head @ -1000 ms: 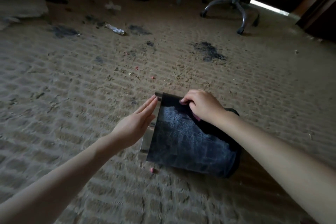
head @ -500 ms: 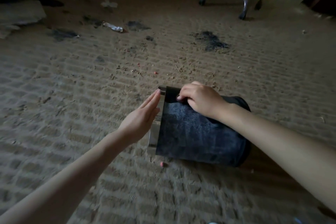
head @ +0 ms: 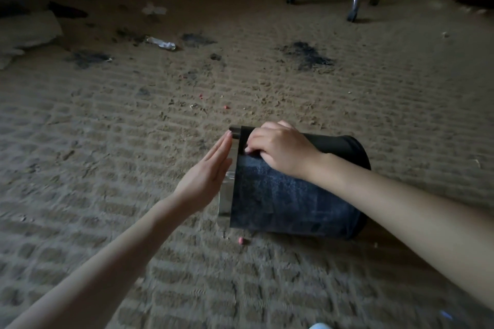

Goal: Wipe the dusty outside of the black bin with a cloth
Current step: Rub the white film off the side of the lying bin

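Black bin [head: 288, 203] lying on its side on the carpet [head: 133, 141], long axis left to right, rimmed mouth leftward. Right hand [head: 278, 149], fingers curled, sits on the upper wall near the mouth (any cloth beneath is hidden). Left hand [head: 205, 176], flat and straight-fingered, braces the rim; the dusty wall lies nearer the person than the right hand.

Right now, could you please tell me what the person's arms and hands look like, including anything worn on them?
The left forearm and right forearm are bare to the frame edge, no sleeves in view. The left hand and right hand wear no gloves; no watch, bracelet or ring is visible, though the picture is dim.
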Demonstrator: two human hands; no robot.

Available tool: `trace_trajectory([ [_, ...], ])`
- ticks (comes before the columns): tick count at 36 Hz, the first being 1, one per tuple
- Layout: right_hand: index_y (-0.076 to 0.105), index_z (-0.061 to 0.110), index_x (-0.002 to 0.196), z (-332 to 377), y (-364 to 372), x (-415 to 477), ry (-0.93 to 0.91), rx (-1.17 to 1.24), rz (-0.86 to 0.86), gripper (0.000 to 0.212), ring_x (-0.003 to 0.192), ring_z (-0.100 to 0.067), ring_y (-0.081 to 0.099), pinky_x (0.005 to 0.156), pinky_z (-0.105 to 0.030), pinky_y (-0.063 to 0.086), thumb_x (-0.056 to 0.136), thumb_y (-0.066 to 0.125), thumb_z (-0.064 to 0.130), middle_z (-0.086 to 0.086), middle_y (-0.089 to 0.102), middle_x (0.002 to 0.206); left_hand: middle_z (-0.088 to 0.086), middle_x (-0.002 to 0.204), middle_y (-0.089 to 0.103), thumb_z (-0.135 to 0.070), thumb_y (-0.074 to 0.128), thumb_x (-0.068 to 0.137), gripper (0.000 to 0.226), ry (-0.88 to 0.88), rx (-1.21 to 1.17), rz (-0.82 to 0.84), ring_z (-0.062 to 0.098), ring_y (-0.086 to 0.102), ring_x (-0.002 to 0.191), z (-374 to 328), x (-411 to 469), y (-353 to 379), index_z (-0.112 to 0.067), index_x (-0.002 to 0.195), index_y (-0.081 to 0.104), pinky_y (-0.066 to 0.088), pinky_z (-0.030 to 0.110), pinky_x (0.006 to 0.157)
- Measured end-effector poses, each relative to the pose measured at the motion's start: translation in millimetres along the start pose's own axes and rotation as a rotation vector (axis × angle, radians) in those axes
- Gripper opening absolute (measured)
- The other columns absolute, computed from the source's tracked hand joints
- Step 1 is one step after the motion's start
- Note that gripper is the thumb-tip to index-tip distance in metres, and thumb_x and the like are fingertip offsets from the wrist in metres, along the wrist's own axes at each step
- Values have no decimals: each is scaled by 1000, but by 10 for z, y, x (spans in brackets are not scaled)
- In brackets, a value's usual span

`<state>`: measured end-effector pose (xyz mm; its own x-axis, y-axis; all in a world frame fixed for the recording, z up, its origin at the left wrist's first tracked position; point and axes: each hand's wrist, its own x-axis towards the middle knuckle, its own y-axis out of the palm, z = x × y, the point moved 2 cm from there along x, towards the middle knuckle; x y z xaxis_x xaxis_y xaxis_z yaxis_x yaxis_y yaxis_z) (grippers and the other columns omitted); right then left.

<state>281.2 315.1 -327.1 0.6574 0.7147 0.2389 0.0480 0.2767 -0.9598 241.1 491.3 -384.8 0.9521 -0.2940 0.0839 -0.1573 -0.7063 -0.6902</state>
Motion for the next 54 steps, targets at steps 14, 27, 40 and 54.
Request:
trace_trajectory([
  [14, 73, 16, 96, 56, -110, -27, 66, 17, 18, 29, 97, -25, 59, 88, -39, 38, 80, 58, -2, 2, 70, 102, -24, 150, 4, -30, 29, 99, 53, 15, -22, -24, -15, 6, 133, 10, 10, 32, -25, 148, 9, 7, -10, 92],
  [27, 74, 14, 85, -300, -155, -460, 226, -60, -33, 27, 85, -30, 62, 75, -39, 43, 73, 58, -3, -2, 70, 89, -25, 150, 2, -33, 26, 100, 53, 16, -2, 3, -11, 9, 132, -11, 6, 3, -28, 149, 7, 17, 13, 103],
  [40, 72, 14, 89, 221, 133, -123, -165, -143, -66, 29, 88, -27, 62, 79, -41, 48, 82, 46, 4, -1, 68, 91, -25, 149, 6, -29, 28, 100, 51, -11, -29, -45, -15, 8, 132, 27, 4, 61, -26, 148, 12, 9, -6, 96],
  [54, 73, 17, 89, -421, -347, -684, 120, -145, 39, 37, 87, -25, 65, 75, -36, 50, 66, 66, -12, 2, 70, 94, -6, 139, 47, -63, 22, 89, 62, -207, -139, 80, 14, 47, 125, 173, -253, 57, -32, 142, 32, 39, 30, 100],
])
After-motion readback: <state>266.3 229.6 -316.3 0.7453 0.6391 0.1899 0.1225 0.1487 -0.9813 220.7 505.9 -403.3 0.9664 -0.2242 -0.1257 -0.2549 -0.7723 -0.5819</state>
